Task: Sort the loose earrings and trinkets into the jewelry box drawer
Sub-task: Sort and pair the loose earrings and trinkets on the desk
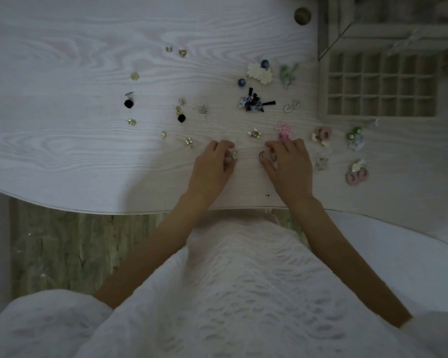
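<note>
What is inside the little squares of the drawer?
The drawer compartments facing the camera look empty, showing only pale lining. It is dim, and the dividers hide parts of some floors, so something tiny could be missed.

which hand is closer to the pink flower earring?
Right. The right hand sits just below the pink flower earring, fingertips almost reaching it. The left hand is further off, down and to its left.
</note>
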A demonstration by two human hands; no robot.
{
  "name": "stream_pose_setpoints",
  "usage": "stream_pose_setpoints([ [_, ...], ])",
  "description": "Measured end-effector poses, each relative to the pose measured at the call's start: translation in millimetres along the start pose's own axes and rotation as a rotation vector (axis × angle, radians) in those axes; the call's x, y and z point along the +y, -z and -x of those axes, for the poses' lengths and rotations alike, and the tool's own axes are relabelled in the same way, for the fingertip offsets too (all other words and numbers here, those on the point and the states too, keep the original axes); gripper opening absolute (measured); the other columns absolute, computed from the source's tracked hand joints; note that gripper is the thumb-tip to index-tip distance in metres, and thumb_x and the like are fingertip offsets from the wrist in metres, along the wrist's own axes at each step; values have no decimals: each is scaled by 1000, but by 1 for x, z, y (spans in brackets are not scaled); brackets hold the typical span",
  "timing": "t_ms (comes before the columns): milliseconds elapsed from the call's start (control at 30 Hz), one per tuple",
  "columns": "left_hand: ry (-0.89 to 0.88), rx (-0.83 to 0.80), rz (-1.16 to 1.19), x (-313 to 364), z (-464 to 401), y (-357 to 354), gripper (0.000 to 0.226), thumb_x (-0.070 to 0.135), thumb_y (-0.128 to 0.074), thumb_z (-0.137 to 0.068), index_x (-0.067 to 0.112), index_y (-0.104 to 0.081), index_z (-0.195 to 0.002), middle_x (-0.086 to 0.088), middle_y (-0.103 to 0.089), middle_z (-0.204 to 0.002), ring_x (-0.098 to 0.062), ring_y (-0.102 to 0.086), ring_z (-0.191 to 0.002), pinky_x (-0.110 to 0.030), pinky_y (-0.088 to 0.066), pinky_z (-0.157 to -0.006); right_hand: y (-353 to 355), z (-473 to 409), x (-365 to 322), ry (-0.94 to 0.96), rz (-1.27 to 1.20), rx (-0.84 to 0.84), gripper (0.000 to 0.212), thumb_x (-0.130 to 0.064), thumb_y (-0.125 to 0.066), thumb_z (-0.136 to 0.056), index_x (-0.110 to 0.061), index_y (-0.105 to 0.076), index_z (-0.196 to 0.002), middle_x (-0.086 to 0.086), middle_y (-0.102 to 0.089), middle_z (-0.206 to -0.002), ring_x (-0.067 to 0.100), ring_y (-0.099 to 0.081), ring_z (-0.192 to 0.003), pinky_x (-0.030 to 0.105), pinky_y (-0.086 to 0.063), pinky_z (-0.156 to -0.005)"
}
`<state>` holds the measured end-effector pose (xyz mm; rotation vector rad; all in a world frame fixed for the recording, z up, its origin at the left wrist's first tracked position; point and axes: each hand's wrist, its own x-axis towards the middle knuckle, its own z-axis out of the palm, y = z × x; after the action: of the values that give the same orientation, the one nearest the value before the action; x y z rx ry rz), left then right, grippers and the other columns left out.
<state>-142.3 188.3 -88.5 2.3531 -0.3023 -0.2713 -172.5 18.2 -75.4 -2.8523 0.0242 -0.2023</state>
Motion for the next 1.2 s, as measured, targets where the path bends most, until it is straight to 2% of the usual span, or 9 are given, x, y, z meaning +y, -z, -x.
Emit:
stream_pose_setpoints([
  [167, 71, 9, 46, 10, -4, -10, 19, 6, -64, -82, 8, -64, -101, -7, -64, -95, -10, -57, -80, -21, -46, -76, -7, 1, -5, -68, -20, -131, 12, -14, -65, -81, -6, -66, -90, 10, -65, -79, 30, -53, -84, 35, -43, -77],
  [300, 99, 16, 84, 19, -12, -19, 18, 7, -63, -82, 9, -65, -100, -6, -65, -94, -16, -62, -83, -31, -52, -78, -10, -4, -13, -89, -46, -134, 10, -13, -66, -81, -5, -66, -87, 10, -66, -76, 31, -55, -83, 36, -42, -87],
  [433, 121, 16, 108, 21, -16, -21, 19, 6, -63, -81, 8, -65, -100, -8, -67, -93, -19, -62, -83, -36, -52, -79, -9, -9, -17, -130, -93, -149, 16, -14, -69, -79, -5, -67, -91, 12, -67, -81, 32, -56, -88, 43, -41, -98],
  [500, 127, 9, 114, 19, -15, -17, 20, 7, -63, -82, 9, -65, -102, -7, -66, -95, -17, -62, -83, -32, -51, -79, -7, -9, -17, -119, -85, -155, 20, -18, -69, -80, -5, -66, -95, 12, -67, -85, 32, -54, -90, 43, -42, -95],
  [633, 60, 4, 101, 10, -11, 7, 20, 15, -62, -85, 14, -64, -105, 0, -65, -95, -9, -57, -77, -26, -50, -73, 4, -11, -15, -98, -103, -104, 23, -23, -66, -83, -8, -65, -101, 7, -66, -87, 28, -52, -91, 28, -36, -84],
  [733, -19, 106, 24, -7, -3, 36, 17, 23, -58, -88, 18, -65, -103, 6, -66, -88, -7, -56, -73, -21, -45, -67, 10, -26, -25, -33, -193, -111, 20, -19, -64, -84, -9, -65, -101, 7, -64, -89, 28, -53, -91, 24, -32, -83],
  [800, 15, 189, -27, -25, 2, 53, 18, 26, -56, -89, 19, -66, -102, 8, -66, -86, -7, -55, -74, -20, -42, -66, 7, -43, -37, 27, -237, -162, 19, -15, -62, -86, -9, -64, -104, 8, -62, -93, 27, -53, -92, 23, -34, -79],
  [1033, 229, 309, -104, -76, 6, 92, 18, 23, -59, -88, 20, -65, -104, 6, -67, -92, -14, -56, -82, -19, -34, -68, -37, -114, -81, 120, -282, -269, 22, -9, -52, -90, -4, -61, -111, 16, -57, -105, 26, -58, -86, 30, -44, -71],
  [1200, 229, 320, -108, -90, -31, 113, 21, 21, -60, -87, 17, -64, -107, 2, -67, -95, -16, -56, -85, -19, -35, -72, -54, -135, -87, 67, -255, -323, 14, -7, -51, -90, 0, -63, -91, 18, -57, -95, 29, -55, -77, 34, -43, -67],
])
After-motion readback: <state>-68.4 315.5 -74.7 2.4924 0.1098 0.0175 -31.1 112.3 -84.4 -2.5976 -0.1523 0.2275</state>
